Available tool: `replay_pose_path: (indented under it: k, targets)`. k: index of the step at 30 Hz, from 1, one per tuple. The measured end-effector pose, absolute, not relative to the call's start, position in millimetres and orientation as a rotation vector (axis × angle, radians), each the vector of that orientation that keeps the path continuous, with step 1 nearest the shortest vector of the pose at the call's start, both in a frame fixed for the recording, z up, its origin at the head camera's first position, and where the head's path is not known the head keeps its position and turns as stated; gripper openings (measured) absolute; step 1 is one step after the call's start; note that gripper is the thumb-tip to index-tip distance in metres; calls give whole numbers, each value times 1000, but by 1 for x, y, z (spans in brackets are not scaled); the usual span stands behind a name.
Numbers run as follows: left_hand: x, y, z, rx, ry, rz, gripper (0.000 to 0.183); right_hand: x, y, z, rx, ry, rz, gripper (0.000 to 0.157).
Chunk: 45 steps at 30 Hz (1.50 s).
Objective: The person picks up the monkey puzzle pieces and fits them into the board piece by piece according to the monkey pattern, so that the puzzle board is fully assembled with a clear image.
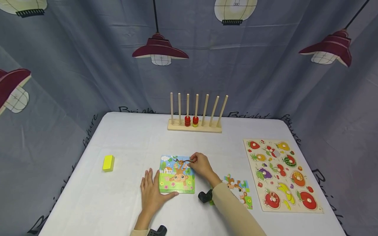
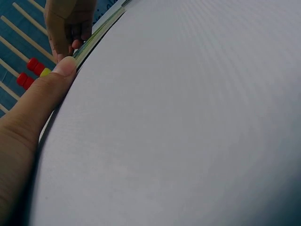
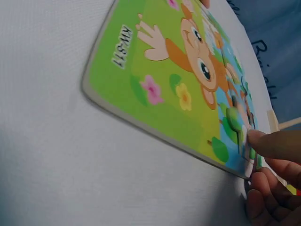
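A small jigsaw puzzle board (image 1: pixel 177 187) with a cartoon monkey on green and blue lies flat in front of me. My left hand (image 1: pixel 152 193) rests beside it, fingers fairly straight along the left edge and thumb at the bottom edge. At the top right corner, my right hand (image 1: pixel 201 165) pinches a puzzle piece (image 3: pixel 245 149) between thumb and fingers. A dark gap shows beside that piece, which sits slightly raised over the picture. The left wrist view has the left thumb (image 2: pixel 42 94) against the board's edge, with the right hand beyond it.
Partly under the right sleeve lies a second monkey puzzle (image 1: pixel 247 198). To the right is a wooden fruit puzzle board (image 1: pixel 261 196). A wooden peg rack (image 1: pixel 206 129) with red and yellow beads stands at the back. A yellow block (image 1: pixel 108 163) lies on the left.
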<state>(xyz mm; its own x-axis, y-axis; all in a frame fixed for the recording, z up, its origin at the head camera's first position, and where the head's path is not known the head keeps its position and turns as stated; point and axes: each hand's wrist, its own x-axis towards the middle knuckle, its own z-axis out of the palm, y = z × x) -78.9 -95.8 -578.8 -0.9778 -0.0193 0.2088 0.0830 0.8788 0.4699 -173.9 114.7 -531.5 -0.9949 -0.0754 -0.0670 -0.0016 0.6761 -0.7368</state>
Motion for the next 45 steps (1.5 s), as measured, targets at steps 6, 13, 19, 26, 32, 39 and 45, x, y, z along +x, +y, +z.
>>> replay_pose_path:
  k: [6,13,19,26,32,39,45]
  targets:
    - [-79,-96,-578,-48,-2839,-716,120,-172,115,-534,-111,2809,-1222,18]
    - [-79,-95,-578,-52,-2827,-711,121,-162,115,-538,-242,2896,-1126,18]
    - [-79,-96,-578,-56,-2838,-719,121,-144,111,-538,-508,3121,-852,24]
    - [-79,-96,-578,-68,-2859,-711,121,-122,106,-539,-665,3128,-614,43]
    - [-79,-96,-578,-54,-2868,-709,121,-114,108,-541,-703,3098,-566,50]
    - [-79,-96,-578,-48,-2871,-708,121,-114,111,-539,-727,3064,-545,49]
    - [-79,-96,-578,-50,-2869,-693,121,-114,111,-540,-726,3059,-520,50]
